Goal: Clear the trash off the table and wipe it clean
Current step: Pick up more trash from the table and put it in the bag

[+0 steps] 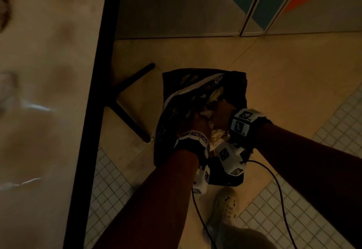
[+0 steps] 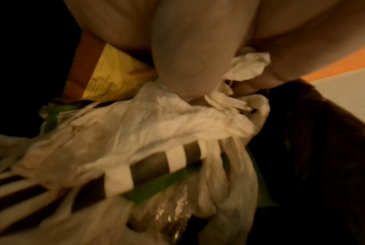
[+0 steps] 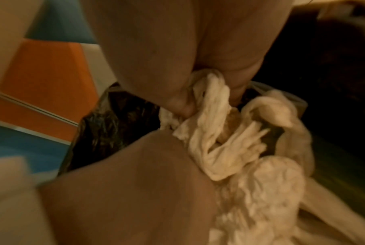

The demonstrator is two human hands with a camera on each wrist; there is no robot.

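Both hands are stuck down in the black trash bag (image 1: 197, 84) on the floor beside the table (image 1: 49, 92). White crumpled tissue (image 3: 210, 136) is pinched by the right hand (image 1: 223, 111) and also clutched by the left hand (image 1: 193, 125), with a yellow wrapper (image 2: 114, 73) and a striped paper (image 2: 152, 165) jammed underneath. A table leg (image 1: 129, 117) and a shoe (image 1: 227, 205) are crowded right by the bag.

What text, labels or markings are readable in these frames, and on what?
No text can be read.
Yellow wrapper in the trash bag: dark print lines, too blurred to read.
Wrist bands: black-and-white square marker patterns, no words.
Marker blocks under the wrists: same kind of patterns, no words.
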